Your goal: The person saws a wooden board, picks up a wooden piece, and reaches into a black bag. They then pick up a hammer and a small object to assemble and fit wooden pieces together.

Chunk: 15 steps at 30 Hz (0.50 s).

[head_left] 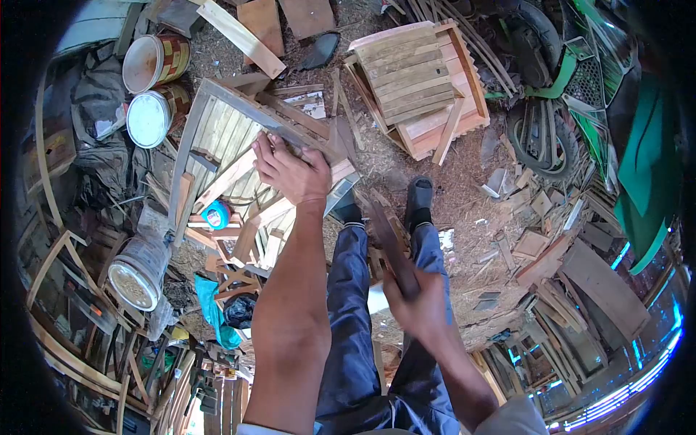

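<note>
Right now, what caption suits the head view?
Left hand on pale wood, right hand gripping a long dark tool.

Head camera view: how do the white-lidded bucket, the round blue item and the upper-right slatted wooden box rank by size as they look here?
1. Slatted wooden box
2. White-lidded bucket
3. Round blue item

A cluttered woodworking shop — wood offcuts (531, 243), buckets (138, 270), sawdust-strewn floor (464, 190).

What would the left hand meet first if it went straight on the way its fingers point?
Most likely the left hand would meet the grey edge rail of the slatted wooden frame, just past its fingertips, though its height above the rail is unclear from this view.
</note>
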Each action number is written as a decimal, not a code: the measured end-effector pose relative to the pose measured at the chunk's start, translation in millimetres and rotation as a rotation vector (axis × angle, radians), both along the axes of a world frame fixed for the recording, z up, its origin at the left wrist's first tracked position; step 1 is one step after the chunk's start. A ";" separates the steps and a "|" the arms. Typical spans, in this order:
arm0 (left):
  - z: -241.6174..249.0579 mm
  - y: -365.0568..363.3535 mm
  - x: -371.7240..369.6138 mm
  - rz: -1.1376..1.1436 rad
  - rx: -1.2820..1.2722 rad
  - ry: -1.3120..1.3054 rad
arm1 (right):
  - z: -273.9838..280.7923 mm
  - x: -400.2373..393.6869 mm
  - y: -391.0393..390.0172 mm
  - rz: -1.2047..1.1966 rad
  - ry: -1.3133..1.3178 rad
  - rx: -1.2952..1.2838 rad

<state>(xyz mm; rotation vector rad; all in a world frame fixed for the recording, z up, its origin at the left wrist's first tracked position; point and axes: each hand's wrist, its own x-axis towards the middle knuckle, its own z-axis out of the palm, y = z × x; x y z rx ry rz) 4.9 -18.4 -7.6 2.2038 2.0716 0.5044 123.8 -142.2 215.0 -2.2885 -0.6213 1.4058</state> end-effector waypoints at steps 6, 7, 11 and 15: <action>0.8 0.4 0.6 0.009 -0.009 -0.021 | -1.0 -10.2 5.1 -0.043 0.060 -0.008; 1.5 -2.8 -0.9 0.008 -0.010 -0.013 | 24.2 -7.0 -11.3 0.026 0.034 -0.030; -0.4 -0.5 -1.3 0.006 -0.007 0.002 | 41.3 -0.2 -18.0 0.010 0.101 -0.160; 0.2 0.2 0.5 0.004 0.001 -0.018 | -86.4 -5.7 29.2 0.161 0.051 -0.098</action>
